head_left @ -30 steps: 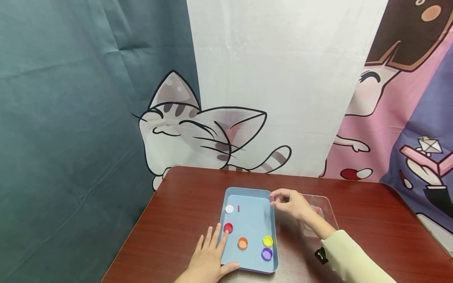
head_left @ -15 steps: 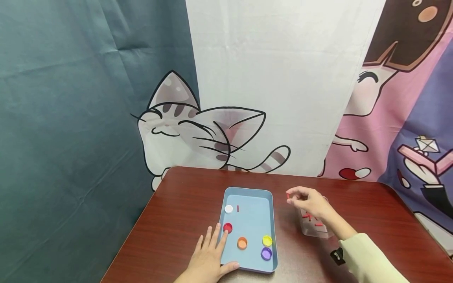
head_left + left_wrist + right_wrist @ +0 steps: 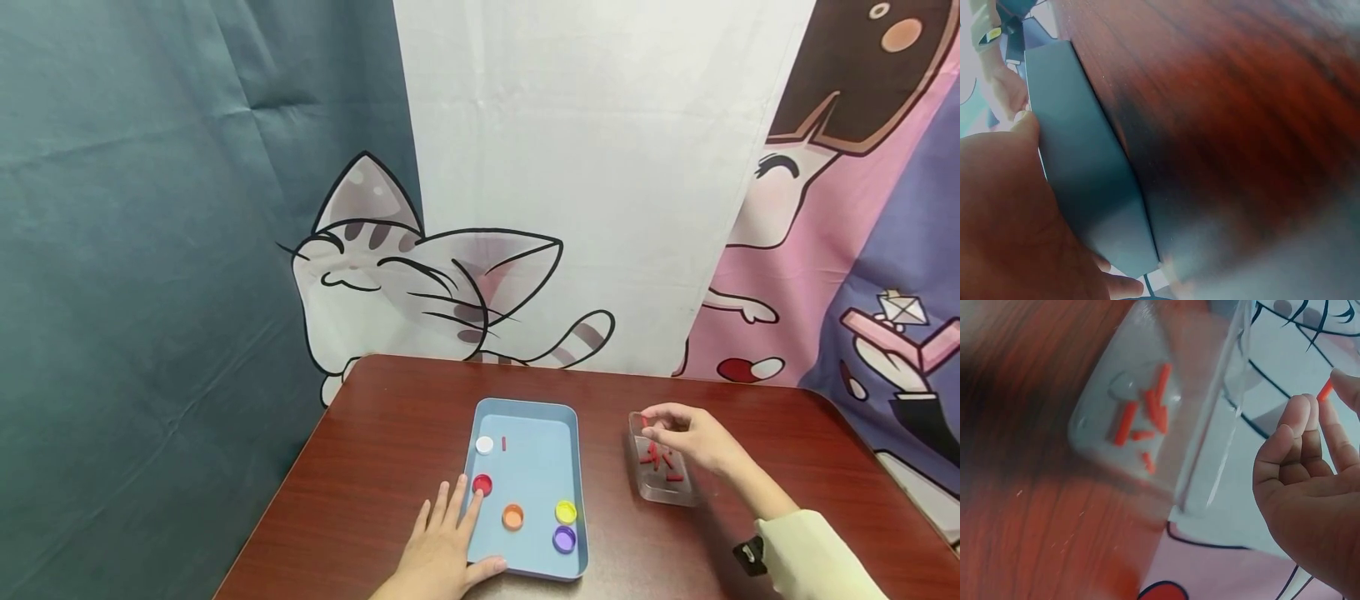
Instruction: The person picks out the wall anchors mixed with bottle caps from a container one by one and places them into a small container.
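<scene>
My right hand [image 3: 690,435] hangs over the clear plastic box [image 3: 675,497]. Between its thumb and index finger it pinches a short red stick [image 3: 1325,390]. Several more red sticks [image 3: 1124,424] lie scattered on the bottom of that box. My left hand [image 3: 438,542] rests at the lower left edge of a light blue tray [image 3: 542,467], fingers spread and straight. Its index fingertip is by a red round cap [image 3: 482,484] in the tray. Beside a white cap [image 3: 484,445] at the tray's upper left stands or lies one red stick [image 3: 504,444]; which, I cannot tell.
Lower in the tray are an orange cap [image 3: 513,517], a yellow cap [image 3: 566,512] and a purple cap [image 3: 564,539]. Tray and box stand apart on a reddish-brown wooden table [image 3: 375,450]. Printed curtains [image 3: 525,167] hang behind the table's far edge.
My right hand has moved right, from the tray's upper right rim to above the clear box, with the red stick still pinched. The left hand and the caps have stayed put.
</scene>
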Motion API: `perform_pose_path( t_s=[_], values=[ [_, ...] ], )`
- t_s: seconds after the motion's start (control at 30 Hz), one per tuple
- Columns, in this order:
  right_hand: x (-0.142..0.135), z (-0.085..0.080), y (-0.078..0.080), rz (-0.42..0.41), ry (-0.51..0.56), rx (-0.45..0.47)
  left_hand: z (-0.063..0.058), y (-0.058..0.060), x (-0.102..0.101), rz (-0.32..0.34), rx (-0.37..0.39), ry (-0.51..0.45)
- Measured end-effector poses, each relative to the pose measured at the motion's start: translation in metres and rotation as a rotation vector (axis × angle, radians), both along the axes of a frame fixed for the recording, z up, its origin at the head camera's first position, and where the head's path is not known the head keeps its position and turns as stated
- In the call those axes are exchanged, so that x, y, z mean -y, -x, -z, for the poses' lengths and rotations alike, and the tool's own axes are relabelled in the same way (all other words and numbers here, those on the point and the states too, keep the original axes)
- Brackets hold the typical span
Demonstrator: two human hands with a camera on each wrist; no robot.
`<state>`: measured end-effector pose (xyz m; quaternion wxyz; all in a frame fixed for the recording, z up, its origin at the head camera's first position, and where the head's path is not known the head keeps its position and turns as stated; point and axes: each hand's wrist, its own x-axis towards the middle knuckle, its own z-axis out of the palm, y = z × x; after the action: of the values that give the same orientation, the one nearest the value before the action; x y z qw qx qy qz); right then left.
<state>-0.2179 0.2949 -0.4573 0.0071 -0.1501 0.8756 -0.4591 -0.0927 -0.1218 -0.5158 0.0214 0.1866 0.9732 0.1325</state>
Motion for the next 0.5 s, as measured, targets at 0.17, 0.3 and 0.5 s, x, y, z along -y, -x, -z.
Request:
perform_pose_path(
  t_s=[0.17,0.3,0.5],
  values=[
    [-0.009,0.006,0.003,0.028,-0.014,0.008,-0.001,0.0,0.0,-0.002,-0.003,0.007],
    [-0.013,0.01,0.007,0.038,-0.018,0.026,0.0,0.0,0.0,-0.003,-0.002,0.004],
    [-0.017,0.015,0.012,0.042,-0.017,0.059,0.001,0.0,0.0,-0.001,-0.015,0.008]
  ],
)
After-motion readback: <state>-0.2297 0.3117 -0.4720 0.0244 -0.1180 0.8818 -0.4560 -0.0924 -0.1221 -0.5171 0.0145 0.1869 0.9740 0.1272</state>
